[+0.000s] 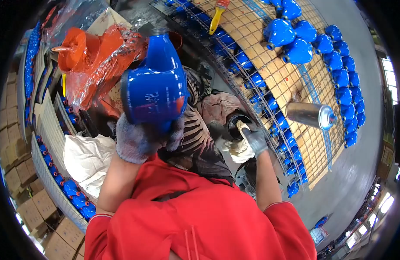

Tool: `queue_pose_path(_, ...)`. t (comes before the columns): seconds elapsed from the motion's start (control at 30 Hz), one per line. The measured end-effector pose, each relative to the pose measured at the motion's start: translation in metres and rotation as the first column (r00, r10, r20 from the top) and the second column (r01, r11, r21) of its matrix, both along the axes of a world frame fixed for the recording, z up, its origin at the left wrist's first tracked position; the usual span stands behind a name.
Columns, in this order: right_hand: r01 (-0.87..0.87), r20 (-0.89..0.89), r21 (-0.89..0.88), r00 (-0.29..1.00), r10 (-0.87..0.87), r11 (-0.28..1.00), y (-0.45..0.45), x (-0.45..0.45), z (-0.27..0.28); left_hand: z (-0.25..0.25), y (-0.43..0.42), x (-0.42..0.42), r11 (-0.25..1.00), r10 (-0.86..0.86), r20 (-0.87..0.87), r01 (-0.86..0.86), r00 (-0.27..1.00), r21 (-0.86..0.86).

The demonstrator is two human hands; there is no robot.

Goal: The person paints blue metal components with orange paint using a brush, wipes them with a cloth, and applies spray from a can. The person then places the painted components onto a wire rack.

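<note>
A glossy blue casting with a threaded neck at its top is held up before me. My left hand, in a fuzzy, paint-stained glove, is closed around its lower end, which is partly hidden. A small orange-red patch marks the casting's right side. To the right, my right hand wears a dark grey glove and grips a crumpled whitish rag. This rag is beside the mouth of a dark round can; whether they touch I cannot tell.
Several blue parts stand on a wire-mesh rack covered with cardboard. On it also are a spray can and a yellow-handled brush. Orange-painted containers and a white cloth are at left, near stacked cartons.
</note>
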State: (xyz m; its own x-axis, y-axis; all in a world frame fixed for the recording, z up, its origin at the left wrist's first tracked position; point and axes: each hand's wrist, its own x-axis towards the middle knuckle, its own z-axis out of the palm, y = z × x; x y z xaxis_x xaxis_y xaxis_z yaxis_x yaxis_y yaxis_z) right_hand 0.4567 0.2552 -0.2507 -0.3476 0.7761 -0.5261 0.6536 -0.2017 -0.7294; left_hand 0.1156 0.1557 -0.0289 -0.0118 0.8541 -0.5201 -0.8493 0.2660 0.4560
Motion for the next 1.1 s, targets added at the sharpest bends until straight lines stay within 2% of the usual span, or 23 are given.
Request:
queue_pose_path(0.03,0.099,-0.171,-0.066,0.979,-0.109,0.993,-0.005,0.012,-0.002,0.001,0.0,0.001,1.0,-0.006,-0.001,0.006,1.0,-0.01)
queue_pose_path(0.1,0.085,-0.224,-0.036,0.97,-0.091,0.996,-0.013,0.019,0.017,0.005,-0.002,0.006,1.0,-0.018,-0.008,0.018,1.0,-0.007)
queue_pose_path(0.17,0.32,-0.399,-0.43,0.772,-0.495,0.844,-0.021,0.013,0.057,0.01,-0.002,0.009,0.991,0.063,0.2,-0.038,0.978,-0.126)
queue_pose_path(0.2,0.251,-0.422,-0.189,0.852,-0.309,0.949,-0.022,0.01,0.074,0.002,-0.004,0.006,0.997,-0.068,0.279,0.052,0.958,0.065)
queue_pose_path(0.3,0.329,-0.519,-0.209,0.761,-0.389,0.921,-0.026,-0.004,0.107,0.007,-0.007,0.019,0.999,-0.025,0.314,0.036,0.949,-0.029)
queue_pose_path(0.33,0.292,-0.523,-0.132,0.791,-0.317,0.947,-0.023,-0.012,0.13,0.012,-0.006,0.022,0.996,-0.033,0.38,0.063,0.925,-0.067)
queue_pose_path(0.37,0.289,-0.564,-0.183,0.752,-0.342,0.939,-0.024,-0.029,0.165,0.002,-0.008,0.022,0.979,-0.183,0.339,0.14,0.923,0.149)
queue_pose_path(0.43,0.216,-0.478,0.13,0.869,-0.129,0.968,-0.021,-0.05,0.209,0.012,-0.008,0.024,0.981,-0.181,0.433,0.191,0.883,0.021)
queue_pose_path(0.47,0.23,-0.472,0.158,0.872,-0.131,0.96,-0.022,-0.061,0.225,0.017,-0.008,0.027,0.98,-0.187,0.357,0.199,0.915,0.004)
queue_pose_path(0.5,0.173,-0.426,0.404,0.904,0.018,0.898,-0.023,-0.074,0.245,0.017,-0.008,0.029,0.983,-0.178,0.342,0.182,0.923,0.02)
queue_pose_path(0.57,0.167,-0.422,0.293,0.906,-0.029,0.941,-0.03,-0.093,0.273,0.012,-0.008,0.032,0.983,-0.175,0.263,0.156,0.949,0.093)
queue_pose_path(0.6,0.125,-0.418,0.467,0.904,0.094,0.876,-0.033,-0.105,0.283,0.013,-0.009,0.033,0.99,-0.134,0.294,0.117,0.946,0.074)
queue_pose_path(0.63,0.099,-0.425,0.536,0.889,0.167,0.838,-0.033,-0.109,0.277,0.016,-0.008,0.034,0.991,-0.122,0.292,0.1,0.949,0.088)
queue_pose_path(0.7,-0.007,-0.317,0.735,0.88,0.352,0.678,-0.03,-0.126,0.277,0.04,-0.005,0.037,0.984,0.088,0.321,-0.032,0.943,-0.175)
queue_pose_path(0.73,-0.03,-0.191,0.884,0.888,0.417,0.467,-0.03,-0.138,0.282,0.029,-0.011,0.034,0.999,0.004,0.36,0.015,0.933,-0.049)
queue_pose_path(0.77,-0.037,-0.166,0.893,0.898,0.407,0.448,-0.031,-0.145,0.281,0.022,-0.013,0.03,0.999,0.012,0.361,0.004,0.933,-0.042)
queue_pose_path(0.83,0.034,-0.322,0.59,0.926,0.196,0.807,-0.035,-0.157,0.297,0.01,-0.017,0.026,0.988,-0.141,0.276,0.12,0.951,0.092)
queue_pose_path(0.87,0.031,-0.319,0.589,0.927,0.197,0.808,-0.032,-0.158,0.294,0.006,-0.015,0.025,0.99,-0.135,0.312,0.117,0.94,0.076)
queue_pose_path(0.97,-0.044,-0.178,0.858,0.909,0.377,0.512,-0.03,-0.157,0.285,0.009,-0.014,0.026,0.999,-0.042,0.381,0.051,0.924,-0.014)
queue_pose_path(1.0,-0.02,-0.219,0.82,0.912,0.346,0.572,-0.038,-0.155,0.281,0.017,-0.009,0.025,0.999,-0.035,0.381,0.04,0.924,-0.005)
queue_pose_path(1.03,0.001,-0.258,0.774,0.914,0.314,0.633,-0.044,-0.153,0.274,0.029,-0.006,0.026,0.995,-0.029,0.279,0.054,0.96,-0.084)
queue_pose_path(1.07,-0.021,-0.219,0.819,0.912,0.346,0.574,-0.046,-0.153,0.271,0.034,-0.006,0.028,0.983,-0.033,0.176,0.064,0.984,-0.171)
queue_pose_path(1.1,-0.023,-0.217,0.817,0.913,0.346,0.576,-0.043,-0.154,0.272,0.028,-0.007,0.027,0.983,-0.033,0.179,0.064,0.983,-0.173)
